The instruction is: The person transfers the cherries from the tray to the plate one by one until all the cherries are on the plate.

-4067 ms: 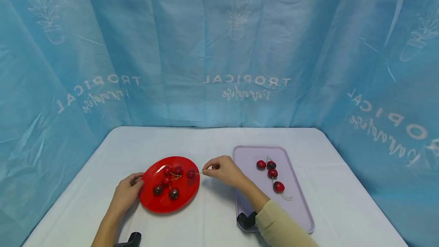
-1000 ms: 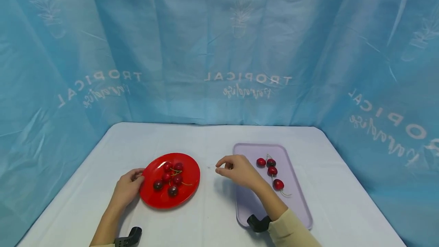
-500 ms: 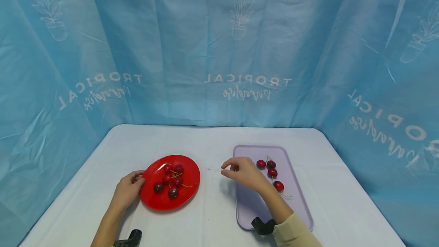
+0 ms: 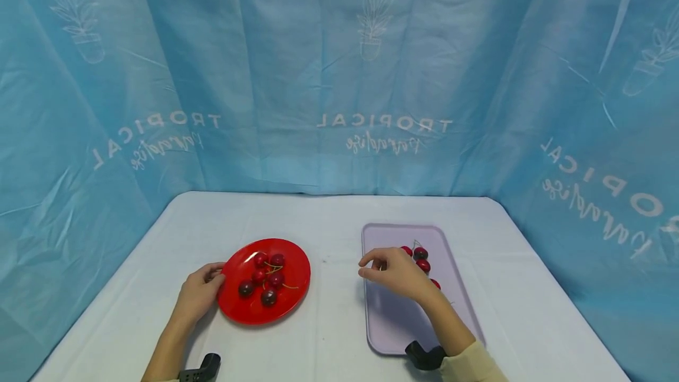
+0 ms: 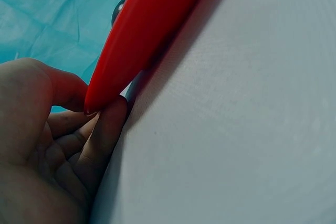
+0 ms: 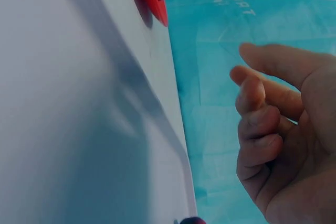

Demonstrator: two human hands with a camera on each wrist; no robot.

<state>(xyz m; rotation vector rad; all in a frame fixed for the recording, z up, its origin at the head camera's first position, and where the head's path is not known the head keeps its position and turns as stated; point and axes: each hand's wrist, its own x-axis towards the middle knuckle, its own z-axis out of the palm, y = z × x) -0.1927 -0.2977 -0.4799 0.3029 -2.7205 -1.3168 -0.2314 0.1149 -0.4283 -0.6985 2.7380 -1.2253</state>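
My left hand pinches the near-left rim of a red plate, which bears several cherries with stems. In the left wrist view the thumb and fingers of that hand lie on either side of the rim of the plate. Over the left part of a pale lilac tray hovers my right hand, partly covering several cherries there. The right wrist view shows this hand with thumb and forefinger apart, the other fingers loosely bent, and nothing held.
A white cloth covers the table. Blue curtains with mirrored lettering enclose its back and sides. Dark wrist devices show at the left wrist and at the right wrist.
About four seconds ago my right hand held a cherry by its stem at the plate's right edge. That cherry now lies on the plate; the hand has moved right over the tray. My left hand stays.
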